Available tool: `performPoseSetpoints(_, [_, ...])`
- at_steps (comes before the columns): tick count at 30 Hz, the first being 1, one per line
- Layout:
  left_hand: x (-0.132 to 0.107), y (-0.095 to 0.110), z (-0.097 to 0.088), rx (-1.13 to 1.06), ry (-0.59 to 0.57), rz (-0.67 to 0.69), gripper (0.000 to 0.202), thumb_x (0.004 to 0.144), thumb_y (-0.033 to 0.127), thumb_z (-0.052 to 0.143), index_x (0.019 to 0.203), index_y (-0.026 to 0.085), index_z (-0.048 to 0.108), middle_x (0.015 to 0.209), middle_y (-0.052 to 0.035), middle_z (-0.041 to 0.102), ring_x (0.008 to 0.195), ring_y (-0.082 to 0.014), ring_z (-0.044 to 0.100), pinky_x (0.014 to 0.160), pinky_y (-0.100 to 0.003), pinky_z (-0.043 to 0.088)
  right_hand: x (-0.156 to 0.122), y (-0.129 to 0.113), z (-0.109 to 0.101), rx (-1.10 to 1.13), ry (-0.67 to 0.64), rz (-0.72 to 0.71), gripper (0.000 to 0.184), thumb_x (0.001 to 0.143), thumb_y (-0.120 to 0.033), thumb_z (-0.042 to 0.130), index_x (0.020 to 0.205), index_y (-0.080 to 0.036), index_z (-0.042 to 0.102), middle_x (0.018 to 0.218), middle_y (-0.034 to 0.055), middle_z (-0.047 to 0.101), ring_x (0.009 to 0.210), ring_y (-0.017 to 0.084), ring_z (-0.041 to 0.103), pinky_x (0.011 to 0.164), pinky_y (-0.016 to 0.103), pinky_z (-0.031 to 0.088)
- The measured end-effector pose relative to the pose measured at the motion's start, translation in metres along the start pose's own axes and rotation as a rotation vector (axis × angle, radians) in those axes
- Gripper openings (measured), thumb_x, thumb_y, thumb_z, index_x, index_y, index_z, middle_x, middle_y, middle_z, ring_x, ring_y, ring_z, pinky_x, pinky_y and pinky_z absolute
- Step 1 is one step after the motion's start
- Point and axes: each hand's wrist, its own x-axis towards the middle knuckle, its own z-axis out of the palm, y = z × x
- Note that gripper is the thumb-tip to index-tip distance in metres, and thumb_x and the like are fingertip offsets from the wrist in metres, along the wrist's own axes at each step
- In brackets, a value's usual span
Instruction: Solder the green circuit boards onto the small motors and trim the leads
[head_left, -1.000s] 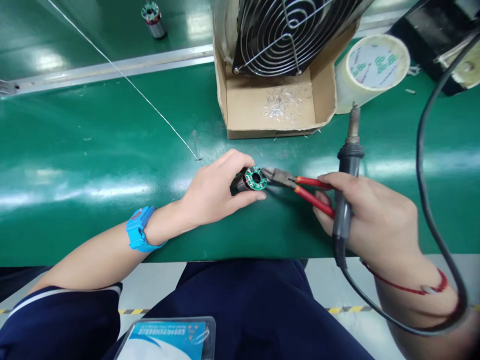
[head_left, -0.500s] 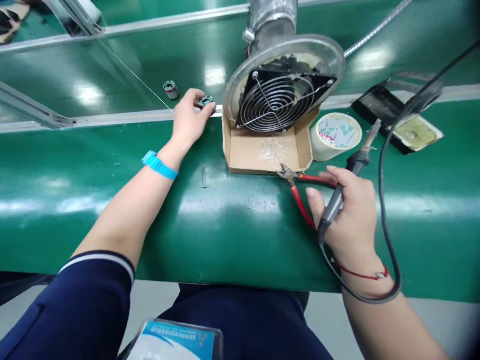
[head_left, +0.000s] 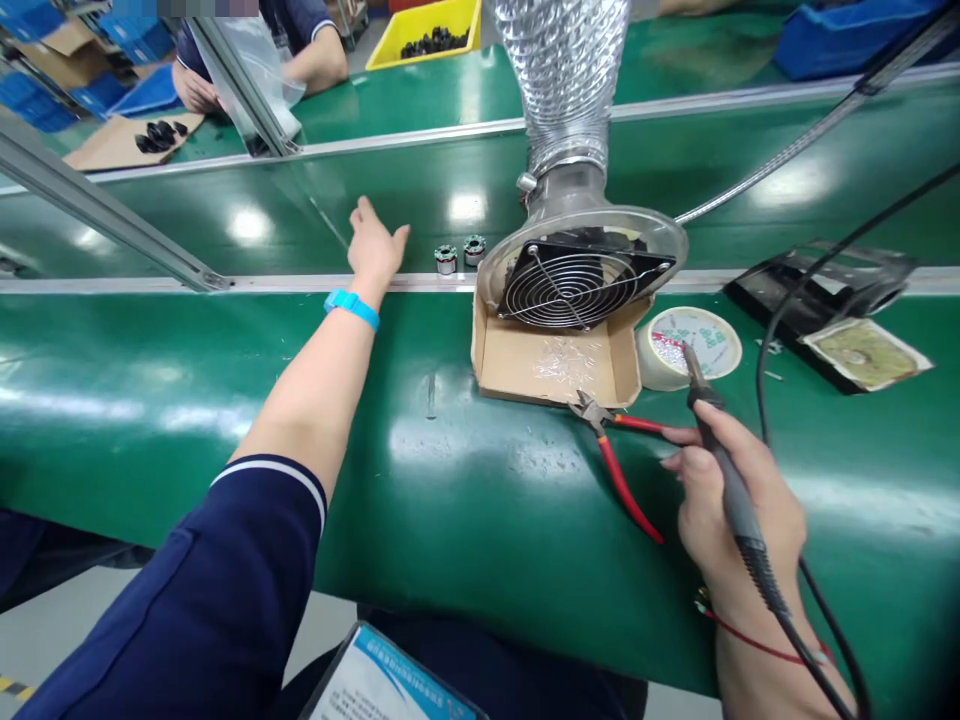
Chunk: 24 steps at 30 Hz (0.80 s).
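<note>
My left hand point(head_left: 375, 243) is stretched over the far side of the green bench, fingers and thumb apart, with nothing visible in it. To its right, two small motor stators point(head_left: 445, 260) with green tops stand upright side by side, apart from the hand. My right hand point(head_left: 739, 490) is wrapped round a soldering iron point(head_left: 733, 490), whose tip points up and away over a roll of tape point(head_left: 694, 345). Red-handled cutting pliers point(head_left: 611, 440) lie with jaws spread on the bench, one handle end reaching the right hand's fingers; whether they touch I cannot tell.
A fume extractor fan point(head_left: 566, 285) on a foil duct hangs over a cardboard box point(head_left: 555, 375) holding small wire clippings. A black soldering stand with a sponge point(head_left: 866, 355) sits at right. The iron's cable loops past my right wrist. Across the bench a person point(head_left: 315, 55) works.
My left hand has let go of the stator it held and now sits left of two stators. The soldering iron's tip has swung left over the tape roll. The view has tilted up.
</note>
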Motion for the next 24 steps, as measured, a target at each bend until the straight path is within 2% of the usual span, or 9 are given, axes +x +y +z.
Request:
performPoseSetpoints(2, [0.013,-0.018,-0.013,0.045,-0.074,-0.055,0.060,0.086,0.028,0.066,0.142,0.013,0.050,0.152,-0.0206,0.046,0.134,-0.0355,0.051,0.111,-0.046,0.040,0.001,0.003,-0.001,-0.024,-0.021,-0.027,0.050,0.093,-0.053,0.052,0.135,-0.027,0.059,0.110,0.0088,0.073,0.087,0.026,0.071,0.090,0.051,0.056])
performPoseSetpoints(5, [0.011,-0.031,-0.028,0.037,-0.128,0.000,0.048,0.085,0.022,0.065,0.130,0.010,0.058,0.134,-0.0190,0.060,0.126,-0.0324,0.055,0.109,-0.043,0.041,0.002,0.005,-0.001,-0.043,-0.029,-0.071,0.047,0.094,-0.051,0.051,0.133,-0.026,0.060,0.107,0.0085,0.073,0.089,0.025,0.071,0.089,0.047,0.056])
performPoseSetpoints(8, [-0.023,-0.033,-0.034,0.006,-0.199,0.121,0.042,0.085,0.027,0.065,0.123,0.013,0.059,0.125,-0.0140,0.065,0.115,-0.0264,0.059,0.103,-0.036,0.045,0.002,0.004,-0.002,-0.059,-0.033,-0.072,0.047,0.095,-0.051,0.050,0.133,-0.026,0.060,0.106,0.0088,0.074,0.088,0.025,0.070,0.089,0.047,0.056])
performPoseSetpoints(11, [-0.067,-0.029,-0.037,-0.025,-0.347,0.256,0.040,0.081,0.034,0.071,0.115,0.017,0.061,0.114,-0.0082,0.069,0.101,-0.0225,0.062,0.095,-0.033,0.049,0.001,0.001,-0.003,-0.047,-0.024,-0.052,0.047,0.094,-0.052,0.051,0.132,-0.026,0.061,0.107,0.0092,0.074,0.089,0.026,0.070,0.090,0.048,0.055])
performPoseSetpoints(14, [-0.086,-0.022,-0.035,-0.063,-0.408,0.317,0.042,0.085,0.048,0.066,0.116,0.019,0.061,0.114,-0.0062,0.069,0.101,-0.0220,0.063,0.093,-0.031,0.050,0.000,0.000,-0.002,-0.028,-0.025,-0.061,0.046,0.093,-0.052,0.053,0.131,-0.026,0.061,0.107,0.0096,0.074,0.090,0.026,0.070,0.091,0.049,0.055])
performPoseSetpoints(17, [-0.066,-0.013,-0.027,-0.083,-0.316,0.272,0.050,0.097,0.052,0.047,0.132,0.016,0.053,0.129,-0.0112,0.064,0.116,-0.0234,0.061,0.100,-0.032,0.047,0.000,0.003,0.000,-0.028,-0.029,-0.064,0.046,0.094,-0.052,0.052,0.131,-0.026,0.061,0.108,0.0094,0.073,0.091,0.026,0.069,0.092,0.050,0.054])
performPoseSetpoints(19, [-0.043,-0.008,-0.018,-0.059,-0.269,0.221,0.056,0.095,0.045,0.054,0.141,0.013,0.046,0.139,-0.0153,0.059,0.124,-0.0255,0.058,0.105,-0.033,0.045,0.001,0.005,0.000,-0.036,-0.026,-0.050,0.047,0.094,-0.053,0.052,0.131,-0.026,0.061,0.108,0.0093,0.073,0.090,0.026,0.069,0.092,0.050,0.054])
performPoseSetpoints(21, [-0.023,-0.005,-0.008,-0.018,-0.270,0.186,0.056,0.089,0.035,0.065,0.138,0.012,0.052,0.137,-0.0158,0.062,0.123,-0.0273,0.060,0.105,-0.034,0.045,0.002,0.006,0.000,-0.046,-0.024,-0.037,0.048,0.093,-0.054,0.051,0.131,-0.025,0.061,0.107,0.0093,0.073,0.090,0.026,0.069,0.090,0.049,0.054])
performPoseSetpoints(24, [-0.009,-0.006,-0.001,0.047,-0.249,0.138,0.045,0.088,0.029,0.063,0.129,0.011,0.060,0.131,-0.0176,0.066,0.122,-0.0317,0.061,0.105,-0.040,0.046,0.004,0.004,-0.001,-0.052,-0.035,-0.035,0.049,0.094,-0.055,0.050,0.130,-0.024,0.061,0.105,0.0091,0.073,0.089,0.025,0.070,0.088,0.047,0.055])
